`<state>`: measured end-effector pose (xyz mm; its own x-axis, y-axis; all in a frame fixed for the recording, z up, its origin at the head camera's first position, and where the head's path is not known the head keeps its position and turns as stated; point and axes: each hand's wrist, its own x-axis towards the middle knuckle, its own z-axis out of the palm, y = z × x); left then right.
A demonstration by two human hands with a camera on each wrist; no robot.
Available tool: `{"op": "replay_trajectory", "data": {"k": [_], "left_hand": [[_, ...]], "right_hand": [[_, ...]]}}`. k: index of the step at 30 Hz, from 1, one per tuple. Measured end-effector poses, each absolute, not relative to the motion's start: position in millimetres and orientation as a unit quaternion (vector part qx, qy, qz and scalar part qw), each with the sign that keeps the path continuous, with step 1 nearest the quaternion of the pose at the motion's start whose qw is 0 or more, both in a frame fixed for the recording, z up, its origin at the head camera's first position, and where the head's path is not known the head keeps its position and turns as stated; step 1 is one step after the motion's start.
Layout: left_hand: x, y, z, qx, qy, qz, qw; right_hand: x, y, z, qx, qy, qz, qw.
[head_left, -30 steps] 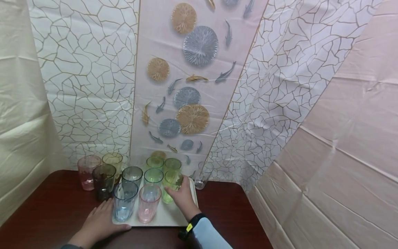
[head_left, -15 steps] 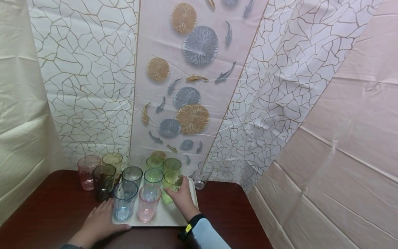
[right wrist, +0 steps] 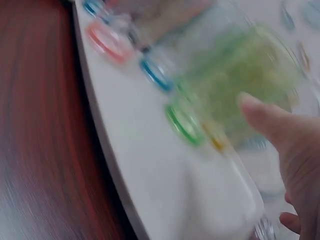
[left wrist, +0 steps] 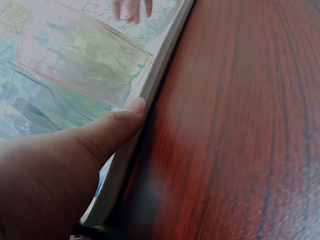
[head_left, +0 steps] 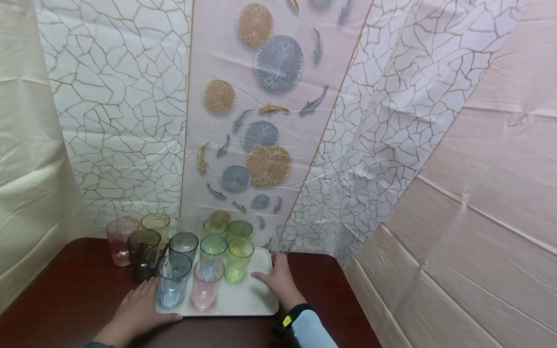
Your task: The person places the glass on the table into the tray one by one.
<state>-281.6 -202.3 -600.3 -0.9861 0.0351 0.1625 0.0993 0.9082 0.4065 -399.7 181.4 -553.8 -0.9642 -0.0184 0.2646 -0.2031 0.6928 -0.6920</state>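
Observation:
My left hand [head_left: 138, 305] rests at the front left corner of a cream tray [head_left: 248, 300], its fingers straight along the left side. In the left wrist view the thumb [left wrist: 112, 127] lies on the tray's front rim. Blue [head_left: 174, 285] and pink [head_left: 207, 285] glasses stand upright at the tray's front, and a yellow-green glass [head_left: 238, 263] behind them. My right hand [head_left: 279, 279] is spread over the tray's right edge, apart from the yellow-green glass and holding nothing. A clear glass [head_left: 285, 241] beyond it is partly hidden by the fingers.
More glasses stand at the tray's back, among them a smoky grey one [head_left: 183, 244] and a green one [head_left: 213, 247]. Left of the tray, pink [head_left: 119, 246], dark brown [head_left: 144, 251] and yellow [head_left: 155, 227] glasses crowd the dark red table [head_left: 78, 285]. A patterned cloth [head_left: 122, 121] hangs behind.
My right hand has let go of the yellow-green glass and moved right, toward the clear glass. The yellow-green glass stays on the tray. My left hand has kept its place.

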Motion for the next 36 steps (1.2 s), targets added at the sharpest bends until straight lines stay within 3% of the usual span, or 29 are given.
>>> {"op": "replay_trajectory", "data": {"k": [7,11,19,36], "left_hand": [[-281.9,-203.6,-604.3,-0.034,-0.973,-0.211,0.082],[-282.2,-203.1,-606.2,-0.035,-0.973,-0.214,0.083],[-282.5,-203.0,-606.2,-0.033,-0.973,-0.211,0.081],[-281.5,-202.3,-601.5,-0.035,-0.974,-0.207,0.085]], "right_hand": [[-433.7,221.7,-553.0,-0.052,-0.884,0.422,0.193],[-453.6,228.7,-548.8,-0.084,-0.864,0.463,0.18],[-476.1,227.1,-543.3,-0.057,-0.834,0.533,0.133],[-479.6,233.5,-540.7,-0.036,-0.839,0.523,0.145]]}}
